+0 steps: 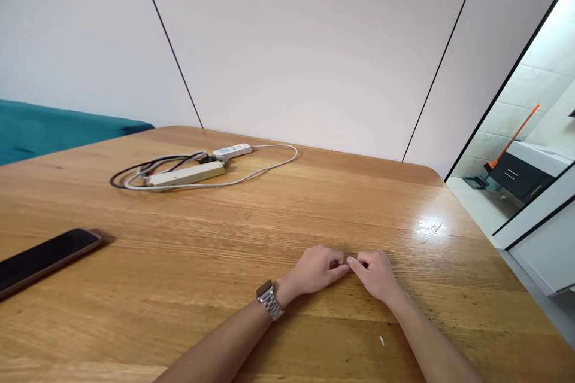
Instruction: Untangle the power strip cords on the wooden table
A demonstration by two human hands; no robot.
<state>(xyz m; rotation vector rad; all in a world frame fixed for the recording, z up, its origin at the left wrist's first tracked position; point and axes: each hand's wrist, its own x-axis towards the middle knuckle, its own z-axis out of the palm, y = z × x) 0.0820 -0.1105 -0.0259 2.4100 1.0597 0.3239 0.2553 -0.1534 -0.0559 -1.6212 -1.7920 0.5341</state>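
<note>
The left hand (320, 270) and right hand (374, 274) are resting on the counter (215, 233), fingers bent inward, thumb tips meeting; whether they are pinching anything, I cannot tell. A small white sliver (381, 340) is lying near the right forearm (424, 332), and a phone (47, 257) is lying well apart leftward

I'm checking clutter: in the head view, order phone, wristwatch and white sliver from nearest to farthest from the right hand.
1. White sliver: on the table, below the right hand in view.
2. Wristwatch: on the left arm.
3. Phone: at far left.
</note>
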